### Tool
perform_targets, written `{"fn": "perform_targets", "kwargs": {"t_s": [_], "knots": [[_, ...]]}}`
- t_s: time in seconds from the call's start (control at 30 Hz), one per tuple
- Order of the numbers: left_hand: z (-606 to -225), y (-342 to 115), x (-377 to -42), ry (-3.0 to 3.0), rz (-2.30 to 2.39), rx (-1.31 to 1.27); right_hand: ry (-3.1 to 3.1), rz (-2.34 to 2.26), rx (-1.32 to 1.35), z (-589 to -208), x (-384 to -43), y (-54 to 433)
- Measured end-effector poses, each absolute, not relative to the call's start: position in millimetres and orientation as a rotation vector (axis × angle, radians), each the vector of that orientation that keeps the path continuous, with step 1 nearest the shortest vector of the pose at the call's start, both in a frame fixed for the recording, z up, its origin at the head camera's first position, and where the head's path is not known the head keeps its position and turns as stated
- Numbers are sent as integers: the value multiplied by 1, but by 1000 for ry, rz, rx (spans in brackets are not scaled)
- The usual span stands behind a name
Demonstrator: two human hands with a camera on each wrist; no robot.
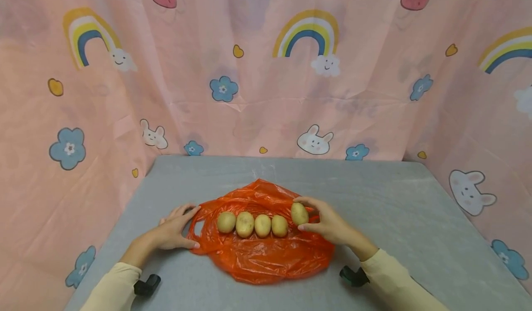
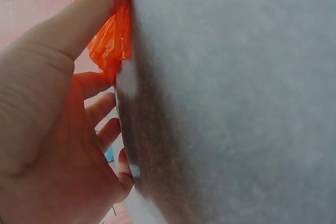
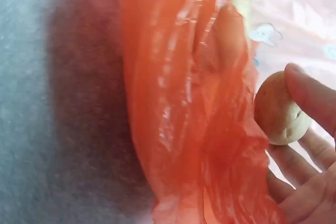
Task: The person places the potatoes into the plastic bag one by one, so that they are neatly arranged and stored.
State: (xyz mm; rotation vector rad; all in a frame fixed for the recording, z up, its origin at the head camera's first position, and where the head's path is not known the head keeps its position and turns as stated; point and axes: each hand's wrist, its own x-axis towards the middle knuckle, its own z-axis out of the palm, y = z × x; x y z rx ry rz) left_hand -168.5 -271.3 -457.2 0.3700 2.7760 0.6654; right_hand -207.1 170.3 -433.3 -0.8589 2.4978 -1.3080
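Observation:
An orange-red plastic bag [image 1: 270, 260] lies spread on the table, with several potatoes [image 1: 245, 224] lined up in a row on it. At the right end of that row, my right hand [image 1: 332, 223] holds another potato [image 1: 299, 213] between thumb and fingers. The right wrist view shows this potato [image 3: 281, 109] beside the crumpled bag [image 3: 173, 103]. My left hand [image 1: 174, 230] rests at the bag's left end, thumb and fingers spread apart and touching its edge. In the left wrist view the thumb of the left hand [image 2: 47, 108] lies against the bag [image 2: 113, 40].
The grey table [image 1: 386, 200] extends around the bag on all sides. A pink curtain [image 1: 266, 80] printed with rainbows, rabbits and flowers encloses the back and sides. Dark wrist-worn devices [image 1: 147, 285] sit near both sleeves.

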Motion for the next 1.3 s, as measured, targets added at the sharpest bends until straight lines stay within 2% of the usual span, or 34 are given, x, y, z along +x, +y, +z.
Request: {"fn": "perform_targets", "kwargs": {"t_s": [0.4, 1.3], "knots": [[-463, -274, -168, 2761, 694, 379, 2597, -1143, -727, -445, -203, 166], [-460, -272, -171, 2772, 664, 352, 2633, -979, -669, -448, -207, 156]]}}
